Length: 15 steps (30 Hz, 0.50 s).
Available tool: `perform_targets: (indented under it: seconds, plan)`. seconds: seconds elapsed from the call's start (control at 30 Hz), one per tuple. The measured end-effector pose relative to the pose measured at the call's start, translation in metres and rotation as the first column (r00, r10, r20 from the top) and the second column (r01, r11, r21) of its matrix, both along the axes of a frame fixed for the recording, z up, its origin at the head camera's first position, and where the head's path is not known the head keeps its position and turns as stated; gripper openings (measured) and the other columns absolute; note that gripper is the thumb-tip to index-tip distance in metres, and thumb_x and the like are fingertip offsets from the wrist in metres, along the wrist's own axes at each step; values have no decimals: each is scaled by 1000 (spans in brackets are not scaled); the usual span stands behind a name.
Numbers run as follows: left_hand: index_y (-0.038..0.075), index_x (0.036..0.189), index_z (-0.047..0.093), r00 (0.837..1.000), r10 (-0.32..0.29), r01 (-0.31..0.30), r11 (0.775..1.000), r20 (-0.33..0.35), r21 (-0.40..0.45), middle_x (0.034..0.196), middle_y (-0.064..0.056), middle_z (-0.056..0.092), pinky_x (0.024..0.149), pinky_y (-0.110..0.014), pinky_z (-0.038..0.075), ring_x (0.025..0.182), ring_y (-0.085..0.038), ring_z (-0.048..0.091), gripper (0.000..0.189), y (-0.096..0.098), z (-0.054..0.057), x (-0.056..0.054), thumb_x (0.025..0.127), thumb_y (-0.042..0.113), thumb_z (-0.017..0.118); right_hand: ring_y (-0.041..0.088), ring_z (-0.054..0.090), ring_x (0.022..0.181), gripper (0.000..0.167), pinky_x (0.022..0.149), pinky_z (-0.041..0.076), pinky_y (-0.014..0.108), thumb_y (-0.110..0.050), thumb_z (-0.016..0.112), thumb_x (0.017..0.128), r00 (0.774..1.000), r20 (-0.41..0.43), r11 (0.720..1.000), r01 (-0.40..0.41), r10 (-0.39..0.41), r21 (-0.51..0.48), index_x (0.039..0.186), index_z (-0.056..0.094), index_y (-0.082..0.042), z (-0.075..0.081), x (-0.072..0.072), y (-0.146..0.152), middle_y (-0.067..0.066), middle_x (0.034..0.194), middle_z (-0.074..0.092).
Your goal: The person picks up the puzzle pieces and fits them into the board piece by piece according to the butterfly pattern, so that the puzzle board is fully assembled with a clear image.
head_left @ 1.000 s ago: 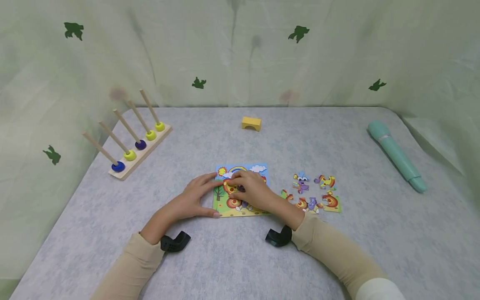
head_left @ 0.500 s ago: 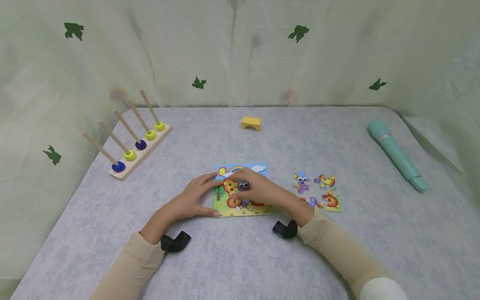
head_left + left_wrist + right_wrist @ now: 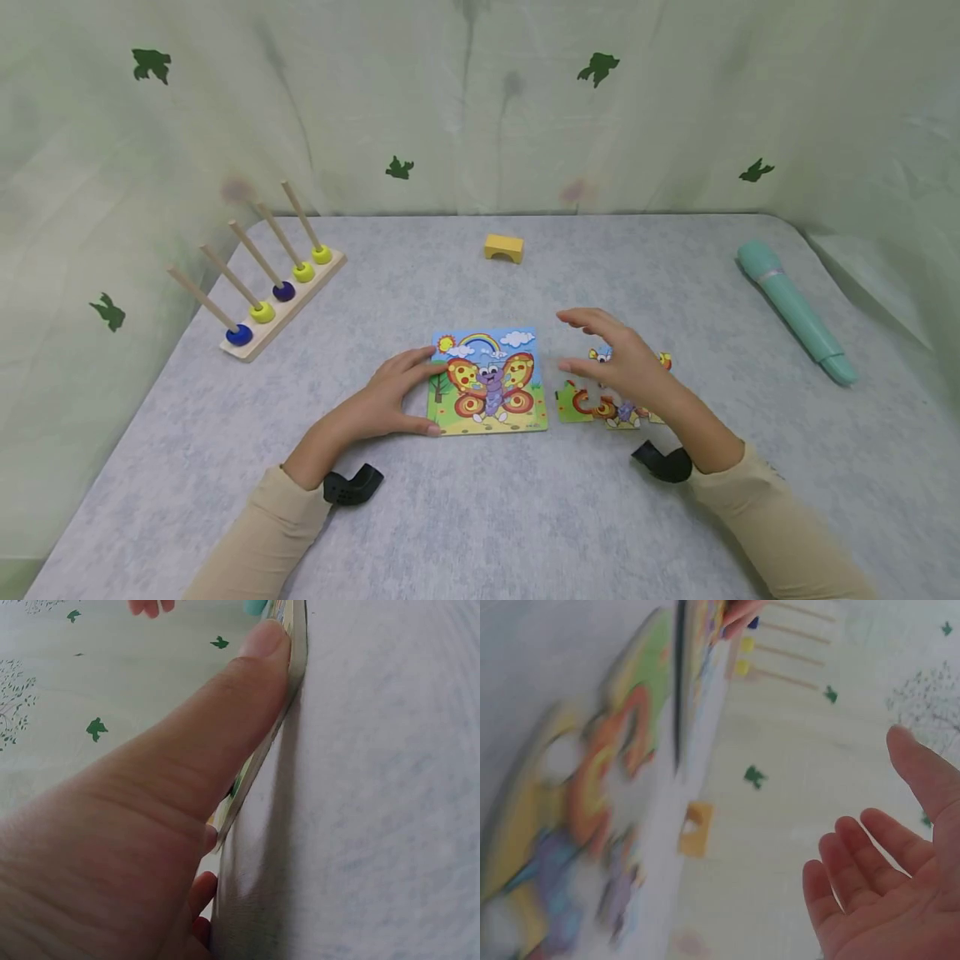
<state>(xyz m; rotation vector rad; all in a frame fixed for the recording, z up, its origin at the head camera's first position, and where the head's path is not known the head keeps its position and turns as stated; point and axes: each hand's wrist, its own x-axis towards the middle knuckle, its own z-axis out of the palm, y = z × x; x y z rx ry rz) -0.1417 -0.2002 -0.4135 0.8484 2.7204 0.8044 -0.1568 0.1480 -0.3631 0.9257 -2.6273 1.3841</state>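
Observation:
A square butterfly picture puzzle [image 3: 491,392] lies flat on the table. It shows a purple butterfly under a rainbow. My left hand [image 3: 390,398] rests at its left side, fingertips on the upper left edge and the straight thumb at the lower left corner. In the left wrist view that thumb [image 3: 225,697] lies along the board's edge. To the right, my right hand [image 3: 630,362] hovers over several loose puzzle pieces [image 3: 573,406], thumb and fingers apart with nothing between them. It hides part of these pieces. The right wrist view shows the pieces [image 3: 585,787] blurred beside the raised hand.
A wooden peg stand [image 3: 288,308] with blue and yellow beads stands at the left. A yellow arch block [image 3: 503,247] sits toward the back. At the far right lies a turquoise toy microphone [image 3: 795,312]. A pale curtain [image 3: 480,100] surrounds the table's back and sides.
My right hand has left the puzzle and moved right, over the loose pieces, uncovering the butterfly picture. My left hand has stayed at the puzzle's left edge.

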Motion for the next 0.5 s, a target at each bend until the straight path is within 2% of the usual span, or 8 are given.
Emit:
perform_targets:
  seconds: [0.1,0.2,0.33,0.5]
  plan:
    - [18,135,42,1000,0,0,1000,-3,4,146,-7,19,101,-53,14,131,-31,12,86,0,0,0,65,61,68,29,43,112,58,88,37,49,-22,70,78,999,18,999,42,-42,4,130,46,-12,-6,1,18,4,129,46]
    - [19,135,41,1000,3,-3,1000,5,0,147,-5,18,102,-51,13,132,-29,11,86,0,0,0,65,61,68,29,42,112,60,87,37,50,-27,69,79,996,45,996,78,-80,48,131,45,-10,-14,-1,30,5,130,44]
    - [19,135,41,1000,3,-3,1000,6,-1,147,-5,17,102,-50,13,132,-28,11,86,0,-1,-1,65,61,68,28,41,115,65,89,35,49,-30,68,79,991,95,991,89,-99,103,133,41,-7,-23,-6,39,9,132,42]
    - [17,134,42,1000,-10,10,1000,-17,7,146,-8,19,101,-53,14,131,-32,13,86,1,-2,-1,65,59,69,35,39,116,70,89,36,52,-30,70,77,974,196,983,86,-117,161,135,38,-7,-32,-10,45,14,133,38]
